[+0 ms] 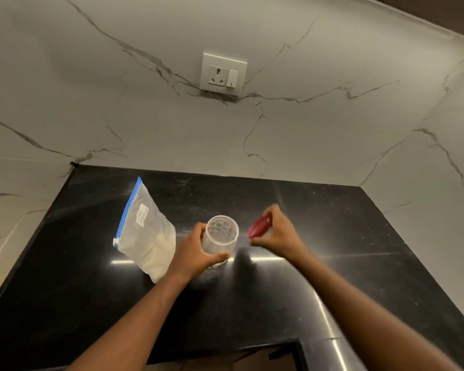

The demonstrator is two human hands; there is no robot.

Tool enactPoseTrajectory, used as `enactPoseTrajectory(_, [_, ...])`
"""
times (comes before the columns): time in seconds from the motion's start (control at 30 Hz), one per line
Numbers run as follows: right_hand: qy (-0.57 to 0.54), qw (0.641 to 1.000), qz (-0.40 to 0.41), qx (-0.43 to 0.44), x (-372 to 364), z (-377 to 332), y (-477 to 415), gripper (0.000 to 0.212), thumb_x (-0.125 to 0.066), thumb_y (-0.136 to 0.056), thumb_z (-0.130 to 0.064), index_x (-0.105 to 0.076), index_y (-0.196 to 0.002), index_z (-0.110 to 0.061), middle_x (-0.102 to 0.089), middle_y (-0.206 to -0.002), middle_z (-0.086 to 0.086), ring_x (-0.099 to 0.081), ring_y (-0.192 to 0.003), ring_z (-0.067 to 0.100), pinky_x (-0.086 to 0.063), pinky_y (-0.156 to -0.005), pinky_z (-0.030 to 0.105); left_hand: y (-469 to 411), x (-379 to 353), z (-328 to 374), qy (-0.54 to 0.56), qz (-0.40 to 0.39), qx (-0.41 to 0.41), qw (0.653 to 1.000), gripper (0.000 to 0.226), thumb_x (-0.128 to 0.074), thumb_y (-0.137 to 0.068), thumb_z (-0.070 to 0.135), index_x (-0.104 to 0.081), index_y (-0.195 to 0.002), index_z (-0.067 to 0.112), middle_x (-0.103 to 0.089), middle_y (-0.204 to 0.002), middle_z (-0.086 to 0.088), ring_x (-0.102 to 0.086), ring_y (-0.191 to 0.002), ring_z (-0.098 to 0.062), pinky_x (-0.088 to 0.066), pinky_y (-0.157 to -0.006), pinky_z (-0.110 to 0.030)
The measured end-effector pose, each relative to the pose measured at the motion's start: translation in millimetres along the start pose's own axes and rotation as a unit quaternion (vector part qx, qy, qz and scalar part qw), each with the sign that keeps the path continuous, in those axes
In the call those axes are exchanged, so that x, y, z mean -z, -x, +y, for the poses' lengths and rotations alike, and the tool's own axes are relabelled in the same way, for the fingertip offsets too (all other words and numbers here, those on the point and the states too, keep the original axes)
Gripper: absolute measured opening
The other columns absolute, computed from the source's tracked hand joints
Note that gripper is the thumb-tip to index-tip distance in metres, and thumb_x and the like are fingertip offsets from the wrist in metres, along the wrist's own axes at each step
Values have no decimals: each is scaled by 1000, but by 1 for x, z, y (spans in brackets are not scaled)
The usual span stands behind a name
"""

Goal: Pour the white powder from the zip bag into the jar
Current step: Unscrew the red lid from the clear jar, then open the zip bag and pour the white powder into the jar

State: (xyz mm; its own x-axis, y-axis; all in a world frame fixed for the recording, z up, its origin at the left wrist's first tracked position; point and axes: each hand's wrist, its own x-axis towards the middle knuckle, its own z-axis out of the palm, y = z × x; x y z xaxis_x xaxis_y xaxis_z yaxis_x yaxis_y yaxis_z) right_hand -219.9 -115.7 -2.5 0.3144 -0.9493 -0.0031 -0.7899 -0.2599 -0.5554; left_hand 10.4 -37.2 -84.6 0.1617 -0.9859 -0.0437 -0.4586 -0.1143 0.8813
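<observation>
A clear dimpled jar (221, 232) stands open and upright on the black counter (319, 215). My left hand (196, 254) wraps around its near side. My right hand (277, 232), a little blurred, holds the red lid (257, 228) just right of the jar, tilted and above the counter. A clear zip bag (148, 234) with a blue zipper strip and a handwritten label lies left of the jar, with white powder in its lower part. The bag looks zipped shut.
Marble walls close in the counter at the back and on both sides. A white wall socket (223, 74) sits on the back wall. A cut-out notch (265, 356) opens at the counter's front edge.
</observation>
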Motion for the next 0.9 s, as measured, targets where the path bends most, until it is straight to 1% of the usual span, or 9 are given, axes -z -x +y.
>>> enactPoseTrajectory(0.07, [-49, 995, 20, -79, -34, 34, 15, 57, -93, -63, -47, -48, -91, -28, -59, -97, -7, -60, -87, 13, -40, -64, 15, 3, -5, 0, 0, 18, 2, 1000, 83, -91, -57, 60, -48, -124, 39, -67, -122, 15, -68, -111, -9, -59, -93, -30])
enactPoseTrajectory(0.13, [-29, 995, 11, -94, -60, 56, 29, 50, -85, -65, -61, -48, -81, -31, -61, -104, -7, -60, -94, 17, -44, -69, 19, 7, -11, -3, -6, 29, 8, 1000, 94, -90, -60, 59, -42, -138, 39, -62, -135, 12, -63, -122, -13, -56, -100, -31])
enactPoseTrajectory(0.27, [53, 996, -21, -66, -77, 71, 40, 38, -78, -73, -65, -60, -82, -33, -51, -147, -2, -48, -135, 21, -47, -105, 38, 21, -15, -4, -10, 53, 58, 997, 126, -86, -62, 69, -15, -161, 38, -36, -166, 5, -41, -148, -20, -42, -118, -45])
enactPoseTrajectory(0.37, [1, 999, 19, -46, -69, 67, 38, 26, -79, -80, -48, -67, -90, -28, -50, -149, 3, -45, -139, 24, -43, -105, 35, 47, -10, 11, 31, 110, 52, 992, 98, -87, -74, 55, -37, -154, 32, -48, -158, 2, -52, -139, -17, -49, -112, -43])
enactPoseTrajectory(0.47, [-42, 993, 104, 38, -58, 44, 31, 14, -78, -84, -30, -70, -90, -20, -59, -126, -4, -55, -120, 17, -45, -93, 27, 80, 5, 35, 70, 209, 20, 975, 44, -81, -88, 30, -63, -127, 26, -69, -126, 7, -69, -109, -5, -61, -93, -31])
enactPoseTrajectory(0.57, [-111, 977, 93, 156, -45, -12, 27, 11, -78, -87, -28, -68, -86, -23, -60, -118, -11, -54, -112, 7, -50, -89, 27, 111, 30, 47, 71, 294, -4, 953, 14, -75, -92, 22, -69, -105, 24, -73, -101, 12, -71, -92, -2, -60, -77, -15])
enactPoseTrajectory(0.63, [-124, 963, 55, 232, -42, -53, 24, 9, -76, -90, -30, -70, -93, -23, -62, -122, -8, -54, -117, 8, -49, -95, 23, 126, 49, 42, 62, 351, -6, 934, 10, -74, -93, 20, -67, -99, 24, -71, -95, 9, -69, -87, -5, -57, -75, -13])
enactPoseTrajectory(0.73, [-108, 939, -2, 327, -44, -113, 17, 14, -74, -93, -28, -71, -106, -22, -64, -128, -4, -57, -120, 12, -54, -98, 34, 138, 77, 28, 57, 426, 17, 903, 13, -73, -93, 27, -63, -101, 22, -67, -96, 10, -65, -89, -7, -55, -76, -16])
enactPoseTrajectory(0.9, [41, 883, -134, 447, -61, -200, 3, 38, -63, -101, -22, -60, -139, -27, -57, -147, -3, -49, -134, 19, -51, -98, 35, 136, 102, 19, 69, 419, 41, 904, 32, -75, -89, 37, -69, -115, 19, -71, -101, 10, -68, -95, -1, -51, -80, -18])
